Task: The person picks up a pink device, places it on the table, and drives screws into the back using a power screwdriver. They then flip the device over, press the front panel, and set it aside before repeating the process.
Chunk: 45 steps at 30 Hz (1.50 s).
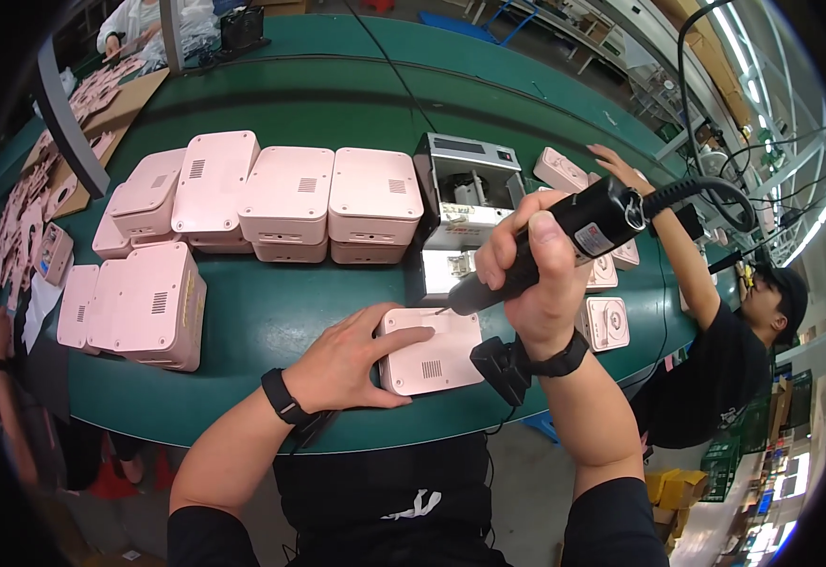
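My right hand (550,269) is wrapped round a black corded electric screwdriver (588,227), tilted with its nose down to the left. Its thin bit ends at the upper part of a pale pink plastic housing (441,365); whether it sits in a screw hole is too small to tell. That housing lies flat, its vent slots and corner holes facing up. Steadying it from the left is my left hand (352,354), with the thumb along the near edge and the index finger stretched across the top. Just behind stands a metal screw feeder machine (470,194).
Stacked pink housings (285,194) stand at the back left, more (148,302) at left. Open pink parts (607,323) lie on the right, near a co-worker (715,369) reaching over the green table (271,387). The screwdriver's cable (706,194) rises at right. Pink pieces (25,222) line the far left.
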Tool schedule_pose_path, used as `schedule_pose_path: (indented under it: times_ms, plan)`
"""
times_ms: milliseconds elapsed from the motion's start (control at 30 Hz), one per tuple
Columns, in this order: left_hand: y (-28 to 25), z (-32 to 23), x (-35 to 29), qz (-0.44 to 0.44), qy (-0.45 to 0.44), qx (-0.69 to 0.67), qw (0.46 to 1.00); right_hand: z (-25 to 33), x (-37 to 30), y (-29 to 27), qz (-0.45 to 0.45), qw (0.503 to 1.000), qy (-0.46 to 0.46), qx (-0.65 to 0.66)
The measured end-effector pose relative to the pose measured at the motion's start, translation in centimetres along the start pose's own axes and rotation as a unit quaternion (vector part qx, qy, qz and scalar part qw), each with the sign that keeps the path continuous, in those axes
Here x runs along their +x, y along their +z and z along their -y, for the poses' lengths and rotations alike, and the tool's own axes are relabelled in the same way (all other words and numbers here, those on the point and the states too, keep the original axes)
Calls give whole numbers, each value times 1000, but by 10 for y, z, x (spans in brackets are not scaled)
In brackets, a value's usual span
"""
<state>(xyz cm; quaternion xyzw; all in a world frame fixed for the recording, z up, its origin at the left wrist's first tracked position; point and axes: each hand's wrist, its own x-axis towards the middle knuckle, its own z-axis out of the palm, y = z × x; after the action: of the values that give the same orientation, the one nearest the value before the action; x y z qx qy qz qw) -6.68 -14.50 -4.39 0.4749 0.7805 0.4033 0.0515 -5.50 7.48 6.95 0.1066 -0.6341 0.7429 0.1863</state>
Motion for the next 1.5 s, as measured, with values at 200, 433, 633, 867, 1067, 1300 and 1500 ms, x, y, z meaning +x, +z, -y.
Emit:
schedule_pose_path:
  times_ms: [200,433,633,867,1067,1300,1500]
  plan:
    - [1,-2,-1,16,-11,1,1000,8,2,1,-20,1000,-21,-12]
    - [-1,-3,-1,19,-9,-2,1000,39,12,-15,-69,992,-99,-47]
    - [-1,-3,-3,27,-18,1,999,29,21,-21,-70,993,-68,-70]
    - [0,0,2,5,-2,3,1000,38,1,17,-29,999,-35,4]
    - [-1,-1,-1,14,-10,1,1000,27,-5,44,55,998,-7,17]
    - [5,4,-4,-14,3,-18,1000,1,-10,46,83,996,-5,-25]
    - [11,7,-4,-35,18,-29,999,-4,-11,51,113,993,-13,-37]
